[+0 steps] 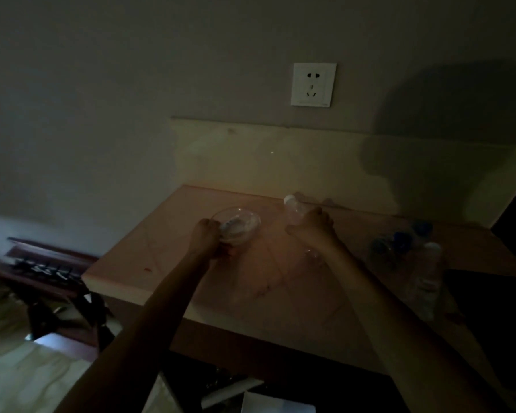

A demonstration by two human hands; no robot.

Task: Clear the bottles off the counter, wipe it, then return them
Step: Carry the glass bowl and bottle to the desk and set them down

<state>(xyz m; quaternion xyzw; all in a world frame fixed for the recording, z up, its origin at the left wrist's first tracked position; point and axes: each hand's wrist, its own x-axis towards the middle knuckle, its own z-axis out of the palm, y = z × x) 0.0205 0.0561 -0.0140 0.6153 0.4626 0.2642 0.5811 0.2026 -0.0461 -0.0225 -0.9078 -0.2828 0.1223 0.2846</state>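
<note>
The scene is dim. My left hand (205,237) grips the near rim of a clear glass bowl (241,222) with something pale inside, on the pinkish counter (167,251). My right hand (312,226) is closed around a clear plastic bottle with a white cap (292,207), held upright near the back of the counter. At the right end stand several more bottles: two with blue caps (401,239) and one taller with a white cap (429,272).
A cream backsplash (280,156) runs behind the counter, with a white wall socket (313,84) above it. The counter's left edge drops off to a dark folding rack (57,296) and a pale floor. White paper (277,403) lies below the front edge.
</note>
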